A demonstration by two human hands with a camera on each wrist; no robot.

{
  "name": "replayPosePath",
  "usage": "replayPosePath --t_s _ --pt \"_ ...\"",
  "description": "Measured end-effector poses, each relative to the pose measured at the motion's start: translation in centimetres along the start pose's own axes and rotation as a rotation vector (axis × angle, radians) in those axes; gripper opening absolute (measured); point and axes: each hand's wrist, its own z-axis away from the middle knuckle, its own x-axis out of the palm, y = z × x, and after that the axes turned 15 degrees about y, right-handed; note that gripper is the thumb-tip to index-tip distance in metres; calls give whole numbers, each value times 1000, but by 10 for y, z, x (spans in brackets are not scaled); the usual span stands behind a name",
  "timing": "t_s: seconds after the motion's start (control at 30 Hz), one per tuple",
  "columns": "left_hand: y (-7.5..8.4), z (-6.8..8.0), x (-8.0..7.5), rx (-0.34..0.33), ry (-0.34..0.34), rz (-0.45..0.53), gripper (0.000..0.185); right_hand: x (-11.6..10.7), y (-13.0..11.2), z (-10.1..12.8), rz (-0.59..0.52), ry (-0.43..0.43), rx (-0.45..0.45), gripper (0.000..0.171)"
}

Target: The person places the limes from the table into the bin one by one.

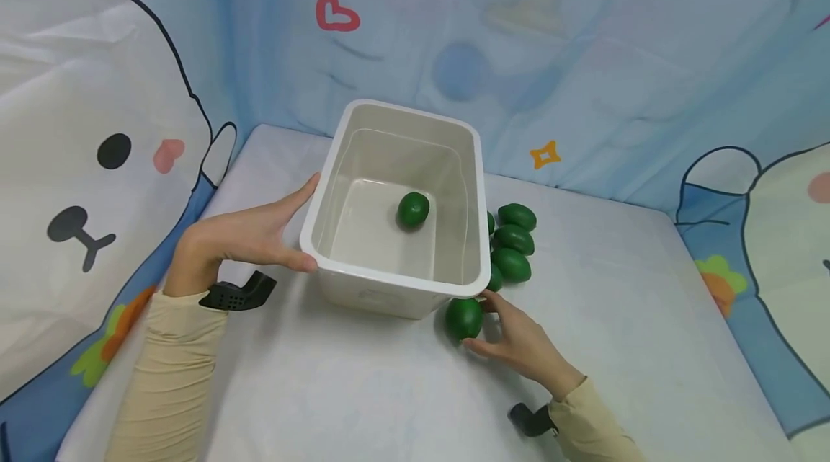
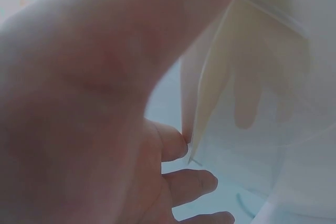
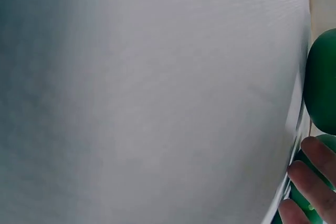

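A white plastic bin (image 1: 395,276) stands in the middle of the table with one green oval fruit (image 1: 413,209) on its floor. My left hand (image 1: 285,228) rests against the bin's left wall, fingers straight along it and thumb at the near corner of the rim; the left wrist view shows the fingers (image 2: 181,142) touching the wall (image 2: 252,77). My right hand (image 1: 499,329) grips another green fruit (image 1: 463,318) on the table by the bin's near right corner. The right wrist view shows fingertips (image 3: 310,177) on green fruit (image 3: 321,82) at the frame's right edge.
Several more green fruits (image 1: 514,239) lie in a cluster against the bin's right side. The table is covered with a white cloth (image 1: 648,318). A blue and white cartoon-print curtain (image 1: 583,51) hangs behind and at both sides.
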Motion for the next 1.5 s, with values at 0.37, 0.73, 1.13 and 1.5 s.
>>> replayPosePath --t_s 0.37,0.73,1.13,1.5 --pt "-1 3 -2 -39 1 -23 126 8 -11 -7 153 0 -137 96" --pt "1 -1 10 -9 -7 24 129 -9 -12 6 162 8 -14 91" --pt "2 0 2 9 13 -1 129 -56 -27 1 104 153 -30 89" --pt "0 1 1 20 7 16 127 -94 -47 -3 104 305 -56 86"
